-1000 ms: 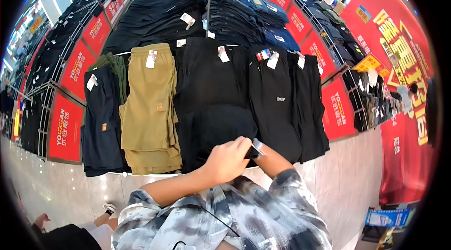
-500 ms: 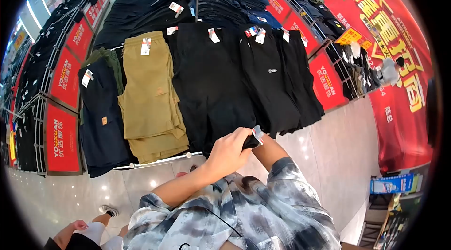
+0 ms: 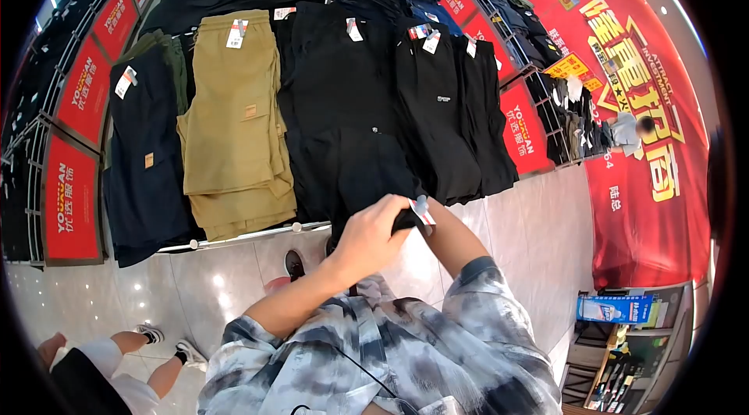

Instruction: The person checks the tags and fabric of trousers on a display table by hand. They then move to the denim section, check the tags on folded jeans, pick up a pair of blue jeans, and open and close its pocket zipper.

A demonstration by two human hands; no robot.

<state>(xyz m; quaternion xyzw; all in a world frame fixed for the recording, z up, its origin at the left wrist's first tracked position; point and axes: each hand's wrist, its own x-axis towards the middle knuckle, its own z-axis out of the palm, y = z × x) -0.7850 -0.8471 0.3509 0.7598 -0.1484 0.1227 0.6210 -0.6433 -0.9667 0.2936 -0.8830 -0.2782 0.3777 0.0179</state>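
My left hand is closed around the bunched top of a pair of black trousers. A white and red price tag hangs at that top, beside my fingers. My right forearm reaches in from the right, but the fabric and my left hand hide the right fingers. Beyond my hands, black trousers with a tag lie flat on the display. Khaki trousers are stacked left of them, and dark navy trousers further left.
A metal rail edges the display, with more black trousers to the right. Red sign panels flank it. Another person's legs stand at lower left. A large red banner and a blue box are on the right.
The view has shifted, so the display sits further up and left. My left hand keeps its hold on the black trousers. The other person's second shoe now shows.
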